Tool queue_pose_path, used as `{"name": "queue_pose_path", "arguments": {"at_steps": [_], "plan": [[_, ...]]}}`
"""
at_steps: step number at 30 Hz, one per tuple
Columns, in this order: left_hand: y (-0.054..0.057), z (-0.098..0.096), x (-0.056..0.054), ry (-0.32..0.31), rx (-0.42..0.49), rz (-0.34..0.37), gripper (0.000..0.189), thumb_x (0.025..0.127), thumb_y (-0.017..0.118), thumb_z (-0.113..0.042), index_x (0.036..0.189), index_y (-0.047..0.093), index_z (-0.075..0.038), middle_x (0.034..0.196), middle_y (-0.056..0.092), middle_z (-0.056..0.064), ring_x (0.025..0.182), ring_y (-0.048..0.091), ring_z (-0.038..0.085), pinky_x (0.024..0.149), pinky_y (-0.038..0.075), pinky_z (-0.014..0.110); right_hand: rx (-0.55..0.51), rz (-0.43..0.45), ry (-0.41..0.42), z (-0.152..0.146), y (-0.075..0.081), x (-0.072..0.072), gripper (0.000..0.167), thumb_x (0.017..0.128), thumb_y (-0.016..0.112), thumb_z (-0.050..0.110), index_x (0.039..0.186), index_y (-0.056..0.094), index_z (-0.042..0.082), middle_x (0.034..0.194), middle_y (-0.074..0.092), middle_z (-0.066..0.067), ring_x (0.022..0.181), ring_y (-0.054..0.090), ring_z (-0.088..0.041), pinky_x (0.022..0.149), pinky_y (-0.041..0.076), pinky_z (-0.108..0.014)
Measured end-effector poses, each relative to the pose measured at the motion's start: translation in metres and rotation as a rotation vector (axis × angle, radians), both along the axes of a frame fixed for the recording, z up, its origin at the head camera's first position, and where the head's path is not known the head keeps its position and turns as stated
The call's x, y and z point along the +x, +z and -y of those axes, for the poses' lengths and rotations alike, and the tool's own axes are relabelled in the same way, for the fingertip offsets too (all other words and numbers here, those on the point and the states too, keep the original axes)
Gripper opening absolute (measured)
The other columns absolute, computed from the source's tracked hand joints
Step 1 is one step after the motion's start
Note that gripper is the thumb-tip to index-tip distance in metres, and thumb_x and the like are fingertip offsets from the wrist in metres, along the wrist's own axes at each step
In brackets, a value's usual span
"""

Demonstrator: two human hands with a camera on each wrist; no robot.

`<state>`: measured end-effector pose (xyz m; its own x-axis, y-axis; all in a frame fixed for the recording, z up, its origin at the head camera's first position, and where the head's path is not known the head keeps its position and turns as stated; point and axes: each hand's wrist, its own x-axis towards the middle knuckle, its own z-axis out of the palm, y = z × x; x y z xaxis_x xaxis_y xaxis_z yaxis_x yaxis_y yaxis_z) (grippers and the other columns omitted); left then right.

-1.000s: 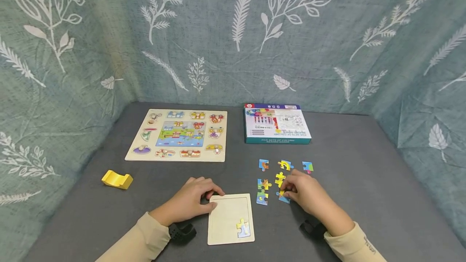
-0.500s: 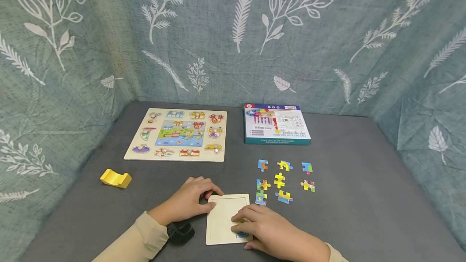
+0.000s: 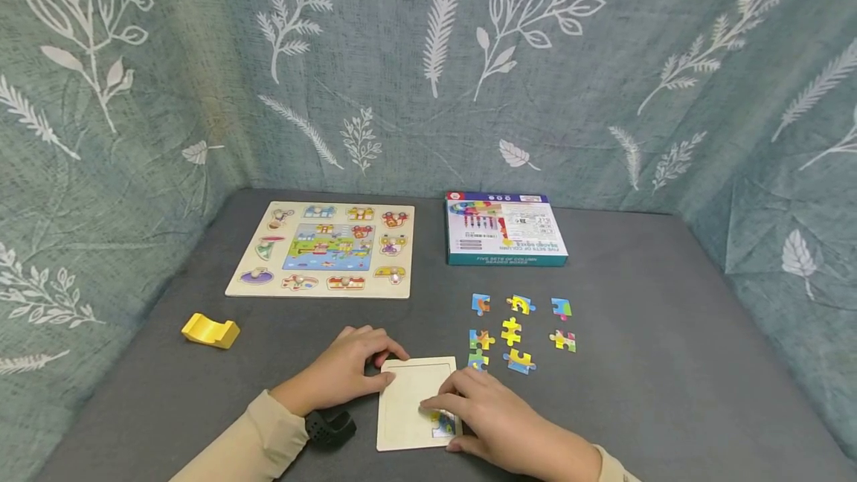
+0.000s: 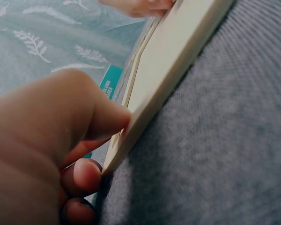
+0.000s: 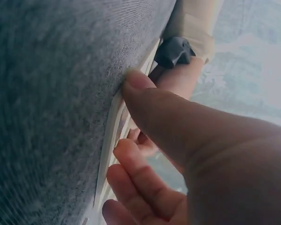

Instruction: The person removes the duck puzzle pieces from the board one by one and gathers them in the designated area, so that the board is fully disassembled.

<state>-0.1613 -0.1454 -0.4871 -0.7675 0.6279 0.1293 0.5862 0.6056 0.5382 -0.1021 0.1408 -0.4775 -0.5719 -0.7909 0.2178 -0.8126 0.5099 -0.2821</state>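
Note:
The left hand [image 3: 341, 369] grips the left edge of a square wooden puzzle tray [image 3: 408, 389], its thumb on the rim. In the left wrist view, the thumb [image 4: 110, 117] presses the rim and a fingertip touches the corner. Over the tray's right side lies the right hand [image 3: 492, 419], fingers loosely bent around a blue and yellow jigsaw piece [image 3: 443, 426] in the lower right corner. Its thumb [image 5: 140, 84] rests at the tray's near right edge. Whether fingertips touch the piece is partly hidden.
Several loose jigsaw pieces [image 3: 518, 361] lie beyond the right hand. A peg puzzle board [image 3: 237, 283] stands at the back left, a flat box [image 3: 505, 240] at the back right. A yellow curved block [image 3: 210, 331] sits at the left.
The right hand has moved from the loose pieces left and nearer, onto the tray's lower right corner. Its fingers then shift slightly, showing more of the piece. The left hand stays on the tray.

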Motion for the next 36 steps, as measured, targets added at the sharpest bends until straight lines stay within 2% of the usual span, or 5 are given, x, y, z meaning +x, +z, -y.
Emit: {"name": "queue_pose_path", "arguments": {"at_steps": [5,11,16,22,36], "plan": [[0.001,0.001,0.0,0.005,-0.008,0.001,0.022,0.095,0.078,-0.016,0.114,0.075,-0.028,0.08,0.043,-0.017,0.076,0.038,0.003,0.079,0.027,0.038,-0.084,0.197,-0.002,0.001,0.001,-0.002,0.06,0.085,0.09,0.015,0.139,0.065,0.021,0.117,0.054,0.007,0.096,0.052,-0.002,0.084,0.046,-0.019],[-0.001,0.003,0.001,0.011,0.004,-0.008,0.023,0.094,0.078,-0.016,0.113,0.075,-0.028,0.081,0.043,-0.017,0.076,0.038,0.003,0.079,0.027,0.038,-0.329,0.424,0.085,-0.007,0.006,-0.011,0.039,0.088,0.082,-0.003,0.123,0.071,0.011,0.1,0.065,0.005,0.082,0.059,0.002,0.07,0.053,-0.017],[-0.004,0.003,0.002,0.001,0.02,0.002,0.024,0.095,0.078,-0.017,0.115,0.075,-0.03,0.082,0.043,-0.017,0.076,0.038,0.003,0.08,0.027,0.039,-0.411,0.509,-0.094,-0.055,0.024,-0.035,0.018,0.089,0.082,0.001,0.101,0.072,0.006,0.085,0.072,0.004,0.074,0.066,-0.004,0.065,0.056,-0.026],[-0.004,0.002,0.002,-0.006,0.03,0.005,0.025,0.094,0.079,-0.016,0.114,0.075,-0.029,0.082,0.044,-0.017,0.076,0.039,0.003,0.081,0.026,0.038,-0.283,0.523,-0.398,-0.126,0.035,-0.059,0.014,0.091,0.08,0.0,0.091,0.068,0.007,0.077,0.068,0.004,0.065,0.063,-0.01,0.06,0.053,-0.028],[-0.002,0.002,0.0,0.0,0.026,0.009,0.024,0.094,0.078,-0.016,0.114,0.075,-0.029,0.082,0.044,-0.017,0.077,0.039,0.002,0.08,0.026,0.038,-0.059,0.339,-0.642,-0.136,0.024,-0.064,0.039,0.08,0.092,0.011,0.074,0.053,0.014,0.063,0.05,0.007,0.058,0.047,-0.01,0.057,0.037,-0.028]]}}
